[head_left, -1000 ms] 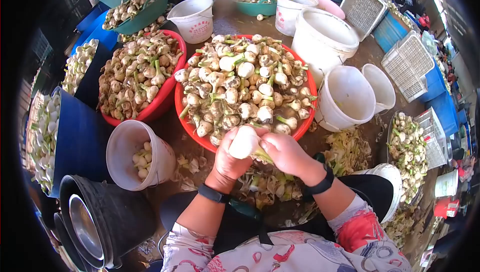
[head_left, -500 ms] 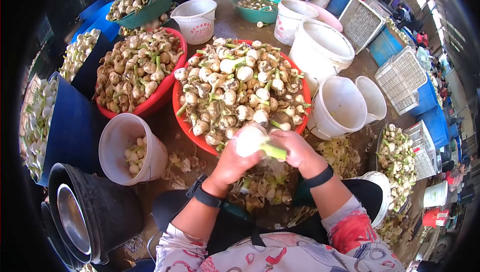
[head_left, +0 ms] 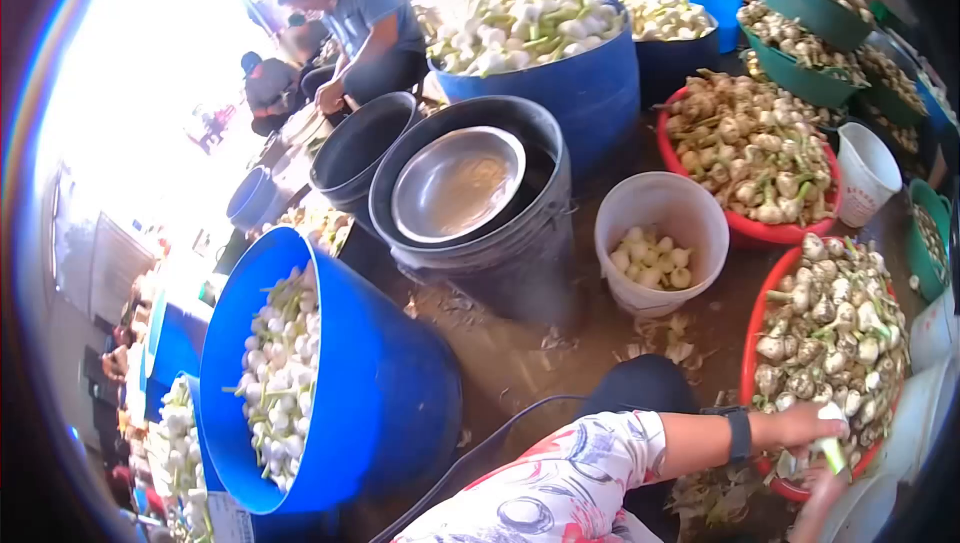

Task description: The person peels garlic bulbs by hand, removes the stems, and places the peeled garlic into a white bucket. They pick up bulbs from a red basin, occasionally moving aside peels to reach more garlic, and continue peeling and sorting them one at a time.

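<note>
My left hand (head_left: 800,425), with a dark band on its wrist, is at the lower right, wrapped round a peeled white garlic bulb with a green stem (head_left: 831,435). Just below it, my right hand (head_left: 822,498) is close to the stem; it is blurred and its fingers cannot be made out. Both hands are over the near edge of a red basin (head_left: 752,343) heaped with unpeeled, soil-marked garlic bulbs (head_left: 835,318).
A white bucket (head_left: 662,188) holds several peeled bulbs. Left of it stand a black bucket (head_left: 480,268) with a metal bowl (head_left: 400,198), and blue tubs (head_left: 380,373) of garlic. Another person (head_left: 375,23) sits at the upper left. A dark cable crosses the floor.
The view has swung to the left, so the hands and red basin now appear at the right edge. The bulb is still in my left hand.
</note>
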